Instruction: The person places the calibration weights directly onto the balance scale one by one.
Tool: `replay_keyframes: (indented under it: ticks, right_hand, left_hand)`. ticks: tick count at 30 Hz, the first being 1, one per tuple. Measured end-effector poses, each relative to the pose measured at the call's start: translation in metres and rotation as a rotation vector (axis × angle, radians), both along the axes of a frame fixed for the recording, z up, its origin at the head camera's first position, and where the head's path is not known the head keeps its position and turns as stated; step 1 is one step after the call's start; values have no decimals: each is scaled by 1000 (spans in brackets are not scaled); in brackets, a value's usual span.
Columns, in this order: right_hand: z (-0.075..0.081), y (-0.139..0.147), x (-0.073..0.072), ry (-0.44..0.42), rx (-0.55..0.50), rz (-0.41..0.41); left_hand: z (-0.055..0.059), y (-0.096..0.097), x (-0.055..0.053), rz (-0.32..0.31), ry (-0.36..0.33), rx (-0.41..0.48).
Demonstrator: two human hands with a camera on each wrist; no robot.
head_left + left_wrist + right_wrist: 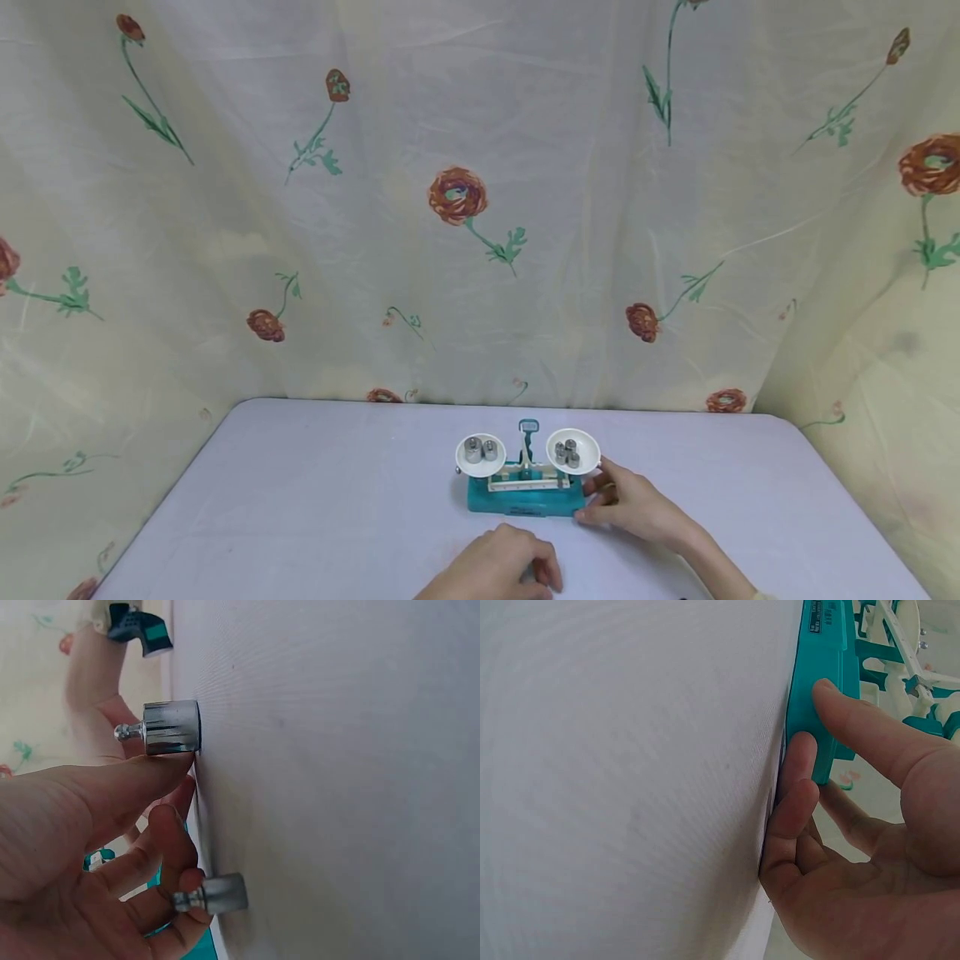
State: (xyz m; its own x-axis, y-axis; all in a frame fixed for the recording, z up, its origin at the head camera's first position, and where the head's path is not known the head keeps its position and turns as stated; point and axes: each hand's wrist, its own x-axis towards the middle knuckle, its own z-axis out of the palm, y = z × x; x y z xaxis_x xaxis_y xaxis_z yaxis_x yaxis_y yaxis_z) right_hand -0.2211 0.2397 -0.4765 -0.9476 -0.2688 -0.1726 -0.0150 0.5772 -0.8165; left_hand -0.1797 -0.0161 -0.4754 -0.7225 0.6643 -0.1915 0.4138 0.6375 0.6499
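A teal balance scale (pixel 527 500) stands toward the back of the table. Its left pan (pixel 482 472) carries two metal weights (pixel 472 451); smaller weights (pixel 572 459) are grouped in the right pan (pixel 588 446). My right hand (pixel 633 504) grips the right end of the base (pixel 804 705), thumb on the upper face and fingers at the end and underside. In front of the scale, my left hand (pixel 498 562) rests with loosely bent fingers. Beside its thumb stands a large knobbed weight (pixel 172 727), and a smaller weight (pixel 225 893) is by its fingers. Both are hidden in the head view.
A pale cloth covers the table (pixel 315 492). Behind and at both sides hangs a flower-patterned curtain (pixel 555 250). A dark device with a teal patch (pixel 142 630) is on the right wrist.
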Motion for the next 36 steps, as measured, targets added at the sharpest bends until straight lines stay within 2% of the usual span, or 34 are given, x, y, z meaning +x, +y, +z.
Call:
replay_keyframes:
  ticks: [7, 9, 14, 21, 30, 36]
  right_hand:
    - [0, 0, 0, -10, 2, -6]
    - [0, 0, 0, -12, 4, -7]
    - [1, 0, 0, -14, 8, -15]
    - [3, -1, 1, -19, 3, -21]
    - [2, 0, 0, -11, -10, 0]
    - [1, 0, 0, -10, -7, 0]
  left_hand:
    - [2, -4, 2, -2, -49, 10]
    - [5, -7, 2, -22, -72, 21]
    - [10, -15, 1, -114, -97, -1]
    - [15, -17, -1, -235, -45, -83]
    - [18, -17, -1, -203, -157, -93]
    - [16, -19, -3, -256, -121, -86]
